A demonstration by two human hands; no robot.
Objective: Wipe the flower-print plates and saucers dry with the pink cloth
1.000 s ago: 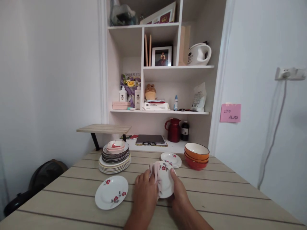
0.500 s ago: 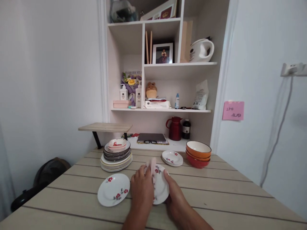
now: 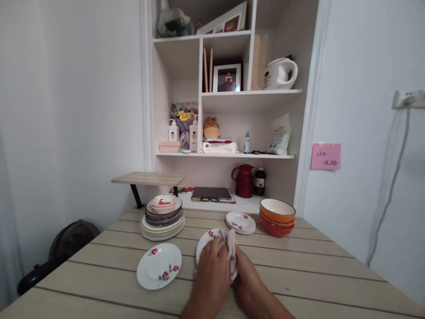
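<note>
A white plate with red flowers is tilted in front of me, its right part hidden by my hands and a cloth. My left hand is closed on a pale pink cloth, pressing it over the plate's face near the right edge. My right hand grips that plate by its right rim, its fingers partly hidden behind it. On the table to the left lies a matching flowered plate. Farther back is a small stack of flowered plates.
Stacked plates with small pink-white dishes on top stand at the back left, near a raised wooden shelf. Orange and red bowls are nested at the back right. Behind stand a red jug, a dark bottle and a laptop.
My left hand and the cloth have moved rightward across the plate, from its left side to its right edge. The plate's left part now shows. The view has shifted slightly.
</note>
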